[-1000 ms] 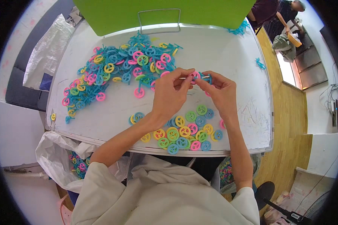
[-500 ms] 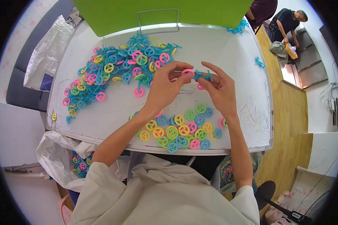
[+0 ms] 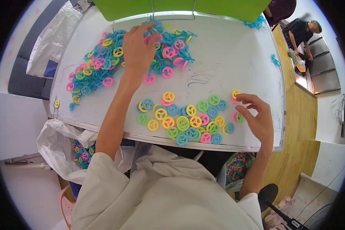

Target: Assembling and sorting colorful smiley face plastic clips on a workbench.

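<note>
A green board point(image 3: 122, 9), its top cut off, closes the far side of the white table point(image 3: 226, 57). The left hand point(image 3: 138, 46) hides part of the wheel pile point(image 3: 99, 62); its grip I cannot tell. The right hand point(image 3: 258, 114), loosely spread, is near a yellow wheel point(image 3: 234, 93).

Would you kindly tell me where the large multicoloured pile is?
In the head view, the multicoloured pile lies upper left on the table, partly beneath the left hand, near the green panel.
</note>
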A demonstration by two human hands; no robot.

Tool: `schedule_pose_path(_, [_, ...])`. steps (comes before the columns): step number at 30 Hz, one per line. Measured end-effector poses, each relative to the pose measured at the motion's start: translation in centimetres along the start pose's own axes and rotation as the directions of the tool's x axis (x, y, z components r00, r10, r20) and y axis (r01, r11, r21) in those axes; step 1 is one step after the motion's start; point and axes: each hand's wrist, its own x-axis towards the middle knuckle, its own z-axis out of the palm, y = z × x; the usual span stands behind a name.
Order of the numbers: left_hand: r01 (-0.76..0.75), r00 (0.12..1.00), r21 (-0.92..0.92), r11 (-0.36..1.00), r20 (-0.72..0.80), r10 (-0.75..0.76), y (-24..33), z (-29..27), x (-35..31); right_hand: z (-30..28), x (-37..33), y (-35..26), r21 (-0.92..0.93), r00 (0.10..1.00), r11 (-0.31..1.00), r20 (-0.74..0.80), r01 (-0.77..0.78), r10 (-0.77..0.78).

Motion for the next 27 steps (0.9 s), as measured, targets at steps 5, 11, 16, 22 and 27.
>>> schedule_pose_path(5, [-0.039,0.963,-0.142,0.989,0.259,0.076,4.3,-3.3,-1.0,-0.5,1.0,0.9,-0.048,1.0,0.999,-0.03,0.0,-0.002])
schedule_pose_path(11, [-0.428,0.642,0.034,0.903,0.715,0.278,5.5,-8.6,-9.1,-7.7,8.6,12.5,-0.426,0.814,0.904,-0.519,0.018,-0.261])
schedule_pose_path(16, [-0.257,0.604,0.02,0.966,0.784,0.144,4.2,-8.8,-13.5,-10.5,13.4,17.7,-0.719,0.824,0.694,-0.41,-0.028,-0.392])
schedule_pose_path(22, [-0.295,0.584,-0.03,0.955,0.785,0.206,5.8,-5.0,-14.0,-7.2,11.4,14.5,-0.627,0.883,0.779,-0.374,-0.014,-0.284])
schedule_pose_path(27, [-0.323,0.601,-0.059,0.945,0.758,0.253,7.1,-2.4,-13.2,-6.9,9.4,13.0,-0.615,0.906,0.788,-0.352,-0.034,-0.236])
